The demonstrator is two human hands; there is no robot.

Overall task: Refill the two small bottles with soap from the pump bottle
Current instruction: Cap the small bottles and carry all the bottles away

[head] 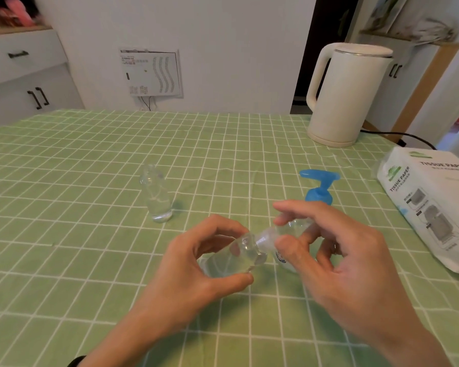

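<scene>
Hands meet above the middle of a green tablecloth with a white grid (90, 260). The left hand (196, 263) curls its thumb and fingers round a small clear plastic bottle (231, 256), which is tilted with its neck toward 2 o'clock. The right hand (350, 260) pinches the bottle's clear cap end (265, 238) between thumb and fingertips, the remaining fingers loosely spread.

Just behind that hand, at 1 o'clock, stands the clear pump bottle with a blue pump head (319, 186); its small label is too blurred to read. A second small clear bottle (157, 197) stands upright at 11 o'clock, well apart. Farther off at 1 o'clock sits a cream electric kettle (347, 96). At 3 o'clock lies a white plastic pack (432, 207) printed "TISSUE PAPER" twice.
</scene>
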